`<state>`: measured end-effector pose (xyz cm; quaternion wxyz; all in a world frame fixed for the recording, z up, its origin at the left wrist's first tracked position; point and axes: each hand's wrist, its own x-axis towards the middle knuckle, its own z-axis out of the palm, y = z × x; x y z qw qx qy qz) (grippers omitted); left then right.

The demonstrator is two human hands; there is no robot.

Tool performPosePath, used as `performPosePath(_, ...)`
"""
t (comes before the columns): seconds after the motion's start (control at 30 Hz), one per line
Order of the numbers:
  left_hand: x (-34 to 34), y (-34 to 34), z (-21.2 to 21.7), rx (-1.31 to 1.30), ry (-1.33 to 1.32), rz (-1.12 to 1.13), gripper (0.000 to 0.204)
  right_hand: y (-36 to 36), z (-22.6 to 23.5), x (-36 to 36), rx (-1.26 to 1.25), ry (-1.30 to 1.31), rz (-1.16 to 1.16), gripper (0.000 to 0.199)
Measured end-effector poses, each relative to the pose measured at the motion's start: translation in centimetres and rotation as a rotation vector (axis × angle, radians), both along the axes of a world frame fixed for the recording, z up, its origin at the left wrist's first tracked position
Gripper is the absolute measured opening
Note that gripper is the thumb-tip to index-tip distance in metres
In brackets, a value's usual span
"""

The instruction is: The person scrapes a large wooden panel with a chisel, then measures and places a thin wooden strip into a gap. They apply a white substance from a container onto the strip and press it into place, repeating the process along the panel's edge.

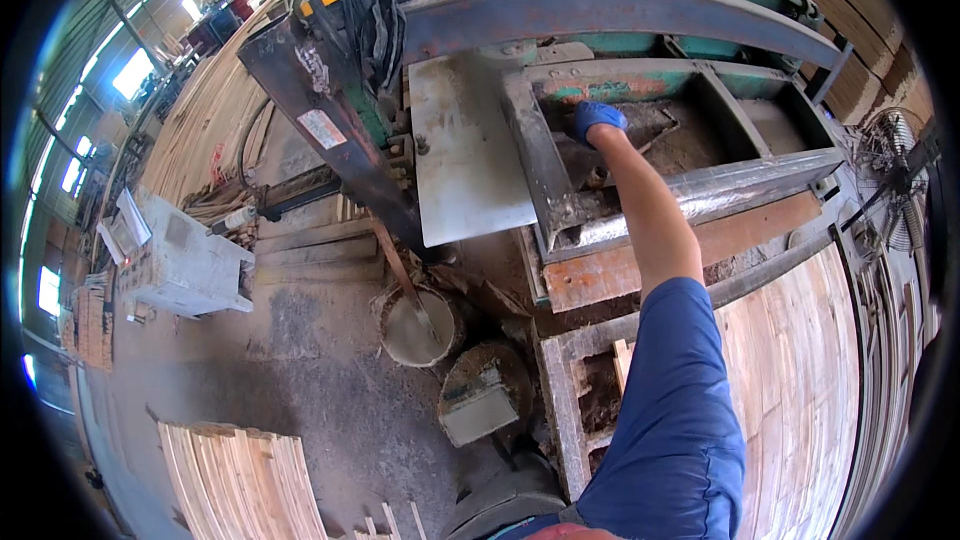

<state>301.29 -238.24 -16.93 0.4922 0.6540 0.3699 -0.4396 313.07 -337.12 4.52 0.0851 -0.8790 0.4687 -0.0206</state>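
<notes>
My right arm, in a blue sleeve, reaches forward over a heavy metal frame [690, 185] with open compartments. At its end my right hand [598, 122], in a blue glove, is inside the left, larger compartment. The glove looks closed and compact; its fingers point away, and what they hold, if anything, is hidden. Beside the glove a thin bent rod or edge lies over the dark, dusty compartment floor [705, 135]. A short round pipe end [597, 177] shows just below the wrist. To the left of the frame sits a flat grey metal plate [465, 160]. My left hand is out of view.
A dark steel post [340, 130] leans at left, near a bucket of pale liquid [418, 328] with a stick and a round block [485, 390]. Joined wood boards [790, 380] lie at right. A grey cabinet [185, 255] and a fan [890, 175] stand farther out.
</notes>
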Motion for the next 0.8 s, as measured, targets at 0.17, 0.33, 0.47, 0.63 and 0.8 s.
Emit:
performPosePath(0.17,3.1,-0.4,-0.7,-0.055,-0.007,-0.045,0.031,0.9,2.0,-3.0,-0.008,-0.077,0.014,0.038)
performPosePath(0.33,11.0,-3.8,-0.2,-0.529,0.071,0.006,0.031,7.5,6.9,-12.1,-0.279,-0.613,0.294,0.054)
performPosePath(0.47,13.9,-29.3,16.8,-0.519,-0.503,-0.937,0.03,24.2,10.8,-19.7,-0.27,-0.777,0.411,0.083)
performPosePath(0.63,8.0,-42.0,22.9,-1.208,-0.355,-1.171,0.042,44.7,10.2,-27.1,-0.157,-0.626,0.238,0.085)
performPosePath(0.8,-0.1,-37.6,23.1,-1.375,-0.575,-1.586,0.035,62.8,8.6,-32.3,-0.295,-0.5,-0.107,0.08)
